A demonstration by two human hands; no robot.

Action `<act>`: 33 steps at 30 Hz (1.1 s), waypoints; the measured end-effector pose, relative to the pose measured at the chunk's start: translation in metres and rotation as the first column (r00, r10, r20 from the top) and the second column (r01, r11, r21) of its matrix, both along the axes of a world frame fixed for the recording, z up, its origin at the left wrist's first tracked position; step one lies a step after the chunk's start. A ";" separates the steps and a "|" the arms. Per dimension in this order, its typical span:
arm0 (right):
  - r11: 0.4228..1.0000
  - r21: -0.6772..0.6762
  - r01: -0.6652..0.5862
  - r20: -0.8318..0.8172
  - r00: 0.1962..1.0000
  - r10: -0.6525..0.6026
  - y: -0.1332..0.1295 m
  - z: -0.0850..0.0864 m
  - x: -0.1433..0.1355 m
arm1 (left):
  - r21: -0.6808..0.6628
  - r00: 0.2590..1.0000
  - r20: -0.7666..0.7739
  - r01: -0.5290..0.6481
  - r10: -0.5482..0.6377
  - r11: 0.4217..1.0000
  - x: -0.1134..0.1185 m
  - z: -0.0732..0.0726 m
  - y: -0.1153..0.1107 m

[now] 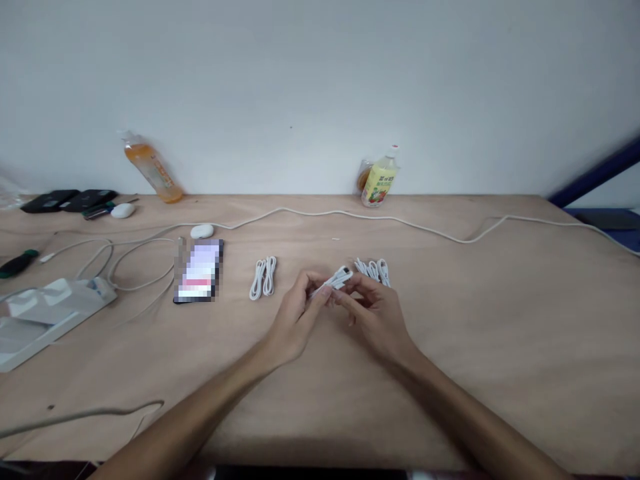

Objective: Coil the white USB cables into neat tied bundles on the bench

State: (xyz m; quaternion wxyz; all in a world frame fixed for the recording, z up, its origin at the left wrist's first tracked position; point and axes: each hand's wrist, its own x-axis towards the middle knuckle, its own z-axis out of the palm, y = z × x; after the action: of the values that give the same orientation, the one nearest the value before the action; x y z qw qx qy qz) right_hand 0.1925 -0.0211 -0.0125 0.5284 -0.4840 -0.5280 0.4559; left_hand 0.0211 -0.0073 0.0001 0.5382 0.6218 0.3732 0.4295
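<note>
A bundled white cable [338, 279] with a dark tip is held just above the table, between my two hands. My left hand [299, 312] pinches it with thumb and fingers. On its other side, the fingers of my right hand [376, 308] are closed at the bundle's right end. Two coiled white cables [263, 277] lie side by side to the left of my hands. More coiled white cables [373, 269] rest just behind my right hand, which partly hides them.
A phone [199, 271] with a lit screen lies at left, near a white power strip [60, 320] and loose cords. An orange bottle [153, 168] and a yellow-labelled bottle [381, 177] stand by the wall. A long white cord [340, 213] crosses the table's back.
</note>
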 end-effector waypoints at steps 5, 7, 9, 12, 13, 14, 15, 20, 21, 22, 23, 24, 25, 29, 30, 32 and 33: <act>0.994 0.096 0.056 0.061 0.996 -0.062 0.001 -0.001 0.006 | 0.341 0.979 -0.184 -0.015 0.082 0.940 -0.008 0.001 0.007; 0.976 0.209 0.066 0.164 0.981 -0.102 0.000 0.002 0.009 | 0.511 0.968 -0.210 -0.011 0.137 0.860 -0.011 0.000 0.009; 0.935 0.351 0.051 0.274 0.949 -0.155 -0.002 0.005 0.011 | 0.639 0.960 -0.213 -0.003 0.181 0.770 -0.014 -0.001 0.012; 0.856 0.515 0.033 0.342 0.908 -0.241 -0.003 0.007 0.012 | 0.748 0.958 -0.205 0.022 0.199 0.664 -0.017 -0.002 0.014; 0.835 0.550 0.034 0.347 0.899 -0.266 -0.004 0.007 0.012 | 0.771 0.962 -0.191 0.023 0.196 0.637 -0.017 -0.003 0.014; 0.815 0.579 0.034 0.349 0.892 -0.285 -0.004 0.007 0.012 | 0.790 0.967 -0.169 0.017 0.192 0.613 -0.017 -0.003 0.014; 0.795 0.606 0.032 0.349 0.887 -0.301 -0.004 0.006 0.011 | 0.804 0.972 -0.146 0.007 0.186 0.595 -0.017 -0.003 0.014; 0.701 0.713 0.012 0.313 0.889 -0.335 -0.006 0.007 0.009 | 0.830 0.986 -0.081 -0.014 0.145 0.558 -0.016 -0.003 0.013; 0.681 0.732 0.008 0.303 0.891 -0.337 -0.006 0.007 0.009 | 0.838 0.988 -0.077 -0.008 0.132 0.546 -0.017 -0.003 0.013; 0.662 0.750 0.004 0.296 0.892 -0.341 -0.007 0.008 0.009 | 0.845 0.990 -0.073 -0.003 0.122 0.534 -0.017 -0.002 0.013; 0.646 0.764 -0.002 0.295 0.891 -0.346 -0.008 0.008 0.009 | 0.852 0.991 -0.071 0.001 0.113 0.523 -0.017 -0.002 0.013; 0.633 0.774 -0.007 0.300 0.885 -0.356 -0.009 0.008 0.009 | 0.858 0.992 -0.067 0.002 0.108 0.513 -0.018 -0.001 0.014; 0.624 0.781 -0.016 0.309 0.878 -0.365 -0.009 0.009 0.009 | 0.863 0.992 -0.063 0.001 0.105 0.506 -0.018 0.000 0.014; 0.600 0.799 -0.033 0.333 0.856 -0.396 -0.010 0.008 0.010 | 0.868 0.990 -0.062 -0.008 0.125 0.496 -0.019 0.001 0.013; 0.596 0.802 -0.033 0.331 0.856 -0.398 -0.010 0.008 0.010 | 0.868 0.989 -0.064 -0.010 0.130 0.497 -0.020 0.001 0.013; 0.590 0.807 -0.035 0.325 0.860 -0.394 -0.010 0.008 0.010 | 0.868 0.990 -0.066 -0.006 0.128 0.497 -0.020 0.000 0.013; 0.590 0.806 -0.038 0.324 0.864 -0.387 -0.010 0.009 0.010 | 0.868 0.990 -0.069 -0.001 0.122 0.497 -0.020 0.000 0.013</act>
State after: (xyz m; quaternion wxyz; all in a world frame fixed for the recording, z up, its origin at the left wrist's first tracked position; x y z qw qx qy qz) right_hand 0.2026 -0.0311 -0.0038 0.5864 -0.3459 -0.7323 -0.0116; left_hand 0.0012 0.0058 -0.0002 0.1159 0.8184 0.1619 0.5390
